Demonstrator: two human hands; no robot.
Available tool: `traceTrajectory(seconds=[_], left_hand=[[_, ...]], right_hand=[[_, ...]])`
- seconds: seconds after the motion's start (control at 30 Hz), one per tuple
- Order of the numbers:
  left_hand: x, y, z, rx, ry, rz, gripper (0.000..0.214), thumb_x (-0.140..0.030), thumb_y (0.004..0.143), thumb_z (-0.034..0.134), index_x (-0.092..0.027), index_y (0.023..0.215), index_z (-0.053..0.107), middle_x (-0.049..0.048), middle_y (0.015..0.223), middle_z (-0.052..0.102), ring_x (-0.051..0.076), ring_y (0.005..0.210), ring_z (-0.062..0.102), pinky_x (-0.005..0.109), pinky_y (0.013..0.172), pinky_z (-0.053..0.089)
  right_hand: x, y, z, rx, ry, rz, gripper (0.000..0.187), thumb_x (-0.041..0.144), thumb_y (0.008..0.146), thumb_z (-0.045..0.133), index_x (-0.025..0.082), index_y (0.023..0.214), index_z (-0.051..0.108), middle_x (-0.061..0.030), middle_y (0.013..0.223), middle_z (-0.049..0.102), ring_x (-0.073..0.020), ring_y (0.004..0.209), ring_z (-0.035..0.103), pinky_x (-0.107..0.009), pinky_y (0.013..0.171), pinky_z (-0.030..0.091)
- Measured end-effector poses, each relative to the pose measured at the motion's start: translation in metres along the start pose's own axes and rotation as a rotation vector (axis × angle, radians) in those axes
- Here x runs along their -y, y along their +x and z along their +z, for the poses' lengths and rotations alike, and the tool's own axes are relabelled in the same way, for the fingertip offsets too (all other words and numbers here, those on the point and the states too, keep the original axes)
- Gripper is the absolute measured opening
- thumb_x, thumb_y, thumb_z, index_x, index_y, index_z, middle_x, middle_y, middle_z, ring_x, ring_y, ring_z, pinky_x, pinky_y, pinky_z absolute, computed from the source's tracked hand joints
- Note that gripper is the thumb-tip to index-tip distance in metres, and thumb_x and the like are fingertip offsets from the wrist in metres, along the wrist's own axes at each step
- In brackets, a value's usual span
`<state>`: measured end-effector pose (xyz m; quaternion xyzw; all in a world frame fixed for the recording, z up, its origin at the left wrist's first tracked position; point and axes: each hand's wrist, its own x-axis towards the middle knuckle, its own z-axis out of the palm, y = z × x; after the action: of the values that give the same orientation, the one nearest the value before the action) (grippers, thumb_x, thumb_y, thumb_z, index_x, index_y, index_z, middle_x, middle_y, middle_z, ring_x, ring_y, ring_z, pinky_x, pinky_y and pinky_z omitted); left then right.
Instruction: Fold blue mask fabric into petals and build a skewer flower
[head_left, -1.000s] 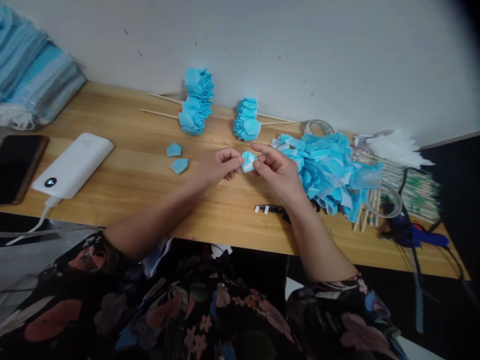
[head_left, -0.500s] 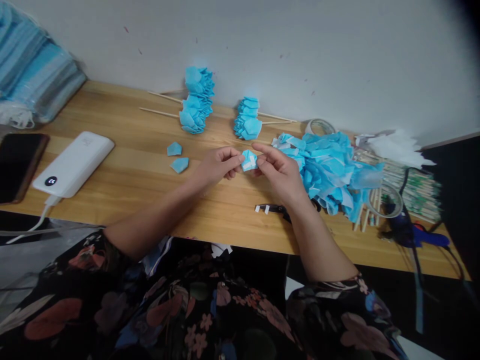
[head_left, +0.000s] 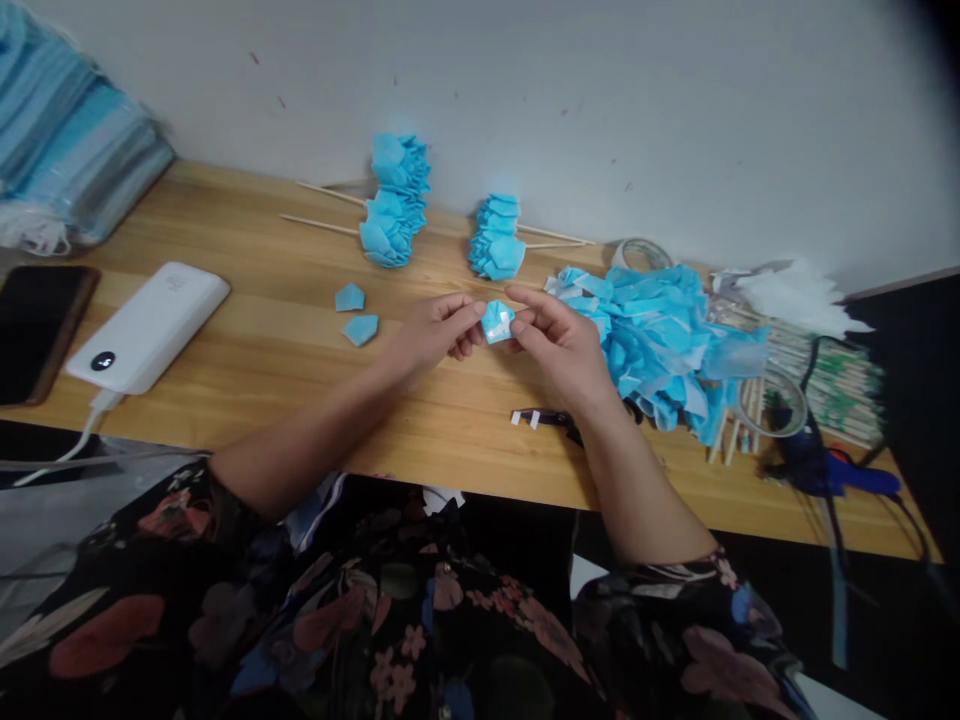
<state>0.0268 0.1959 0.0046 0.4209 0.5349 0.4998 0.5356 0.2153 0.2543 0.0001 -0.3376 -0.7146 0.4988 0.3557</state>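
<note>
Between my two hands is a small folded blue petal [head_left: 497, 322] with a shiny, whitish strip of tape on its face. My left hand [head_left: 448, 325] pinches its left edge between thumb and finger. On the other side, my right hand [head_left: 559, 340] grips the right edge, thumb in front and index finger raised a little. Two finished-looking blue petals, an upper petal [head_left: 350, 297] and a lower petal [head_left: 361, 330], lie on the wood left of my hands. Under my right wrist, dark-handled scissors [head_left: 551, 417] have two white tape bits stuck on them.
Blue flowers on sticks [head_left: 394, 225] and more flowers [head_left: 497, 245] lie by the wall. Right are a heap of blue fabric pieces [head_left: 652, 335], a tape roll [head_left: 799, 415] and a blue glue gun [head_left: 862, 472]. Left are a white power bank [head_left: 154, 325] and a phone [head_left: 41, 330].
The tape on the petal now looks flatter and shinier, and the petal is tilted slightly differently. Both hands stay nearly in place.
</note>
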Motion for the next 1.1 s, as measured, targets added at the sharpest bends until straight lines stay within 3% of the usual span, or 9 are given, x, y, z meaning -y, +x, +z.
traceTrajectory(seconds=[0.17, 0.27, 0.43, 0.6, 0.77, 0.97, 1.1], left_hand=[[-0.0062, -0.0030, 0.0021, 0.060, 0.043, -0.044, 0.025, -0.024, 0.097, 0.066, -0.016, 0.074, 0.061, -0.0030, 0.064, 0.060, 0.006, 0.053, 0.054, 0.018, 0.053, 0.045], [-0.0085, -0.0047, 0.0029, 0.082, 0.058, -0.035, 0.019, -0.015, 0.091, 0.068, -0.015, 0.074, 0.060, -0.0048, 0.063, 0.058, 0.005, 0.053, 0.052, 0.018, 0.054, 0.045], [-0.0064, -0.0043, 0.0023, 0.097, 0.076, -0.025, 0.021, -0.014, 0.089, 0.068, -0.016, 0.071, 0.058, -0.0055, 0.060, 0.056, 0.005, 0.053, 0.051, 0.018, 0.054, 0.043], [-0.0064, -0.0058, 0.0020, 0.125, 0.123, -0.011, 0.022, -0.016, 0.088, 0.069, -0.017, 0.070, 0.056, -0.0053, 0.056, 0.055, 0.005, 0.052, 0.050, 0.018, 0.054, 0.039], [-0.0087, -0.0082, 0.0019, 0.143, 0.190, -0.001, 0.022, -0.016, 0.088, 0.068, -0.017, 0.070, 0.056, -0.0048, 0.056, 0.056, 0.006, 0.052, 0.049, 0.018, 0.054, 0.037], [-0.0059, -0.0048, 0.0012, 0.132, 0.154, -0.004, 0.022, -0.014, 0.088, 0.068, -0.017, 0.071, 0.055, -0.0052, 0.056, 0.056, 0.006, 0.052, 0.049, 0.018, 0.054, 0.039], [-0.0071, -0.0041, 0.0019, 0.102, 0.110, 0.004, 0.024, -0.013, 0.090, 0.067, -0.017, 0.070, 0.055, -0.0056, 0.058, 0.055, 0.005, 0.052, 0.050, 0.018, 0.054, 0.040]], right_hand=[[0.0012, -0.0002, 0.0002, -0.031, 0.000, -0.003, 0.037, 0.040, 0.090, 0.073, 0.028, 0.125, 0.074, 0.0020, 0.081, 0.070, -0.0168, 0.070, 0.065, -0.037, 0.074, 0.057], [0.0012, -0.0004, -0.0004, -0.032, -0.032, 0.001, 0.039, 0.046, 0.091, 0.072, 0.029, 0.126, 0.074, 0.0019, 0.081, 0.070, -0.0172, 0.070, 0.065, -0.037, 0.074, 0.059], [0.0006, -0.0007, -0.0002, -0.040, -0.021, 0.013, 0.041, 0.054, 0.094, 0.070, 0.029, 0.125, 0.075, 0.0018, 0.078, 0.069, -0.0178, 0.072, 0.067, -0.037, 0.074, 0.061], [0.0009, -0.0007, 0.0011, -0.024, -0.007, 0.015, 0.041, 0.047, 0.088, 0.076, 0.029, 0.124, 0.075, 0.0002, 0.089, 0.073, -0.0175, 0.078, 0.068, -0.037, 0.076, 0.061], [0.0010, -0.0003, 0.0005, -0.035, -0.029, 0.009, 0.036, 0.041, 0.090, 0.072, 0.028, 0.123, 0.075, 0.0002, 0.088, 0.073, -0.0176, 0.079, 0.069, -0.037, 0.078, 0.061], [0.0003, -0.0006, -0.0011, -0.091, -0.028, 0.012, 0.033, 0.051, 0.094, 0.071, 0.031, 0.121, 0.078, 0.0013, 0.078, 0.069, -0.0184, 0.070, 0.065, -0.039, 0.073, 0.060], [0.0005, -0.0003, -0.0016, -0.052, 0.018, 0.012, 0.035, 0.053, 0.093, 0.072, 0.032, 0.121, 0.077, 0.0011, 0.080, 0.070, -0.0184, 0.073, 0.066, -0.039, 0.073, 0.061]])
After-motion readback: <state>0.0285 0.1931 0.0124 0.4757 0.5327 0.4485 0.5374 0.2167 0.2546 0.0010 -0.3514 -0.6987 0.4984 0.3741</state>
